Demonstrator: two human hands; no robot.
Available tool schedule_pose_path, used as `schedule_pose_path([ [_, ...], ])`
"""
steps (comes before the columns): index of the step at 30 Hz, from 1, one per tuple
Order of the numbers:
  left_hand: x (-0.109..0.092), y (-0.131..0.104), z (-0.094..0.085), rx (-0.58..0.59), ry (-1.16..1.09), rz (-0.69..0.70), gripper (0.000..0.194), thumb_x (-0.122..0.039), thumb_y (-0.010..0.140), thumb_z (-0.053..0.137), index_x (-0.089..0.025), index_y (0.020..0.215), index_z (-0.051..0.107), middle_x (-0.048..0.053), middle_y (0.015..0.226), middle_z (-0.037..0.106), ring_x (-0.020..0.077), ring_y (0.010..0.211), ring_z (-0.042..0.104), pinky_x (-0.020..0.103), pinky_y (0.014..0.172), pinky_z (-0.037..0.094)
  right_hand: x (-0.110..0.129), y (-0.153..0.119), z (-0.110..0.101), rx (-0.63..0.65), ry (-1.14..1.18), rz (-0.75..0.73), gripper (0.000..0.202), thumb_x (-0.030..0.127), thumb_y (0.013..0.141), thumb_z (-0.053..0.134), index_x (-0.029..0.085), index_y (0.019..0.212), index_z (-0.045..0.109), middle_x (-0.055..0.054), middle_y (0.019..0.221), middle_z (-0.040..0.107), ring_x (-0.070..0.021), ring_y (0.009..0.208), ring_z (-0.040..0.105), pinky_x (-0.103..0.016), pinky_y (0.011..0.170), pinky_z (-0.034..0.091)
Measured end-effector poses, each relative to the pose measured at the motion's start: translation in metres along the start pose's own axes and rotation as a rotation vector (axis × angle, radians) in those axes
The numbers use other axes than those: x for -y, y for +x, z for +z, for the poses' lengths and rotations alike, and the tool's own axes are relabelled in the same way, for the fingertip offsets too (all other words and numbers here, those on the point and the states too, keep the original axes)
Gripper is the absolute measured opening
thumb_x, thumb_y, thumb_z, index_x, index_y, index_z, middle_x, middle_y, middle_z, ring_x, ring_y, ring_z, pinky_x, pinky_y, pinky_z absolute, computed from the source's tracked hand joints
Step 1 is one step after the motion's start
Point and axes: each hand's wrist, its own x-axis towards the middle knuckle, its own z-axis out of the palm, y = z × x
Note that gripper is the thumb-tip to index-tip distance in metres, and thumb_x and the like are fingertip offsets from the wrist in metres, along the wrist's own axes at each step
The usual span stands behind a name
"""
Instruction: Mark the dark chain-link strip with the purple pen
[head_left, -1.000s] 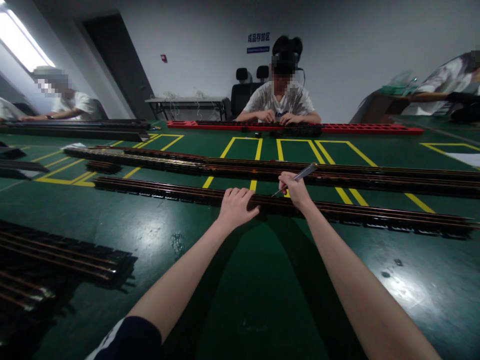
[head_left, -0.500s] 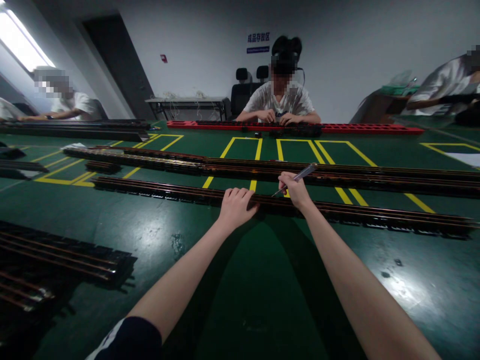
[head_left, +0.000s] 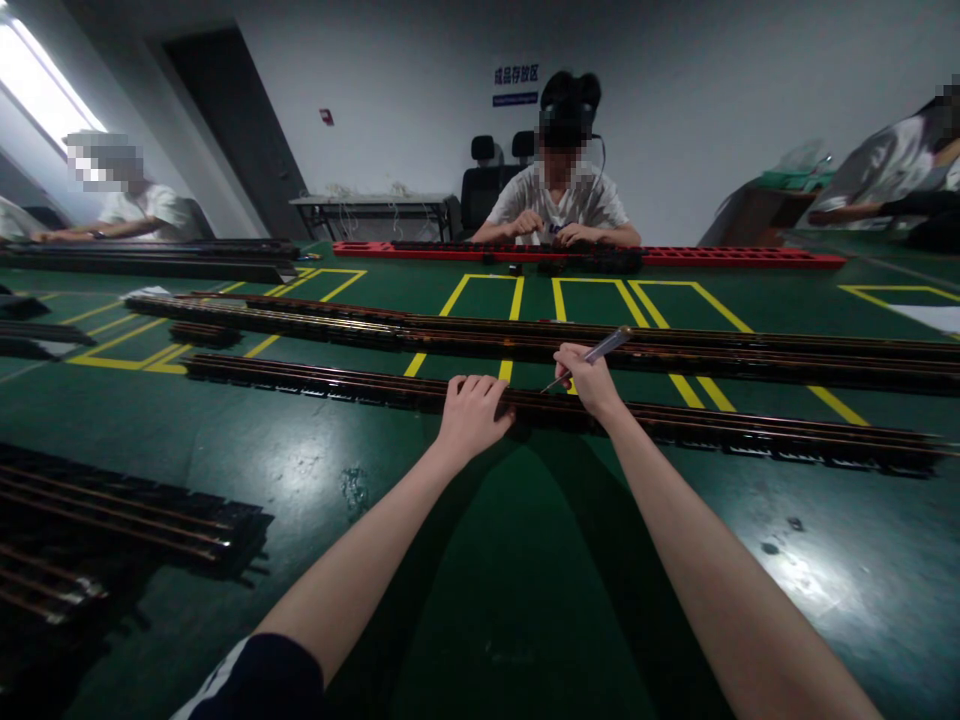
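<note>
A long black strip with copper-coloured rods (head_left: 337,383) lies across the green table in front of me. My left hand (head_left: 474,412) is closed over its middle, fingers on the far side and thumb along the near edge. In my right hand (head_left: 586,382) is a screwdriver (head_left: 609,345), held like a pen with its translucent handle pointing up and right. Its thin metal shaft slants down to the left, and the tip is at the strip's top, just right of my left hand. Whether the tip touches a rod is too small to tell.
More black strips (head_left: 712,350) lie just beyond, and others (head_left: 127,505) at the near left. Yellow tape outlines mark the green table (head_left: 337,600). Across it, a person (head_left: 559,205) sits behind a long red rail (head_left: 750,258). Other people sit at far left and right.
My hands, the screwdriver and the strip stay almost in place; the screwdriver tip is slightly further left. Across the table, the person's hand has lifted a little from the red rail.
</note>
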Motion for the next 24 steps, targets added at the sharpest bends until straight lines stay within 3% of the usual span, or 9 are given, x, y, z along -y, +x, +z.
schedule_pose_path([
  [16, -0.0011, -0.0007, -0.0006, -0.002, 0.02, -0.013, 0.033, -0.013, 0.085, 0.044, -0.018, 0.112, 0.063, 0.008, 0.116, 0.067, 0.0241, 0.111, 0.057, 0.045, 0.101, 0.034, 0.0084, -0.0025, 0.0066, 0.036, -0.002, 0.016, 0.03, 0.028, 0.073, 0.053, 0.02, 0.045, 0.047, 0.003, 0.042, 0.047, -0.009, 0.041, 0.044, -0.023, 0.046, 0.036],
  [24, -0.0014, -0.0008, -0.0006, -0.002, 0.039, -0.017, 0.038, -0.007, 0.086, 0.039, -0.018, 0.113, 0.063, 0.008, 0.117, 0.067, 0.0241, 0.112, 0.057, 0.046, 0.102, 0.034, 0.0056, -0.0021, 0.0066, 0.05, 0.002, 0.023, 0.035, 0.036, 0.076, 0.059, 0.02, 0.047, 0.047, 0.003, 0.043, 0.047, -0.0092, 0.042, 0.045, -0.024, 0.046, 0.036],
])
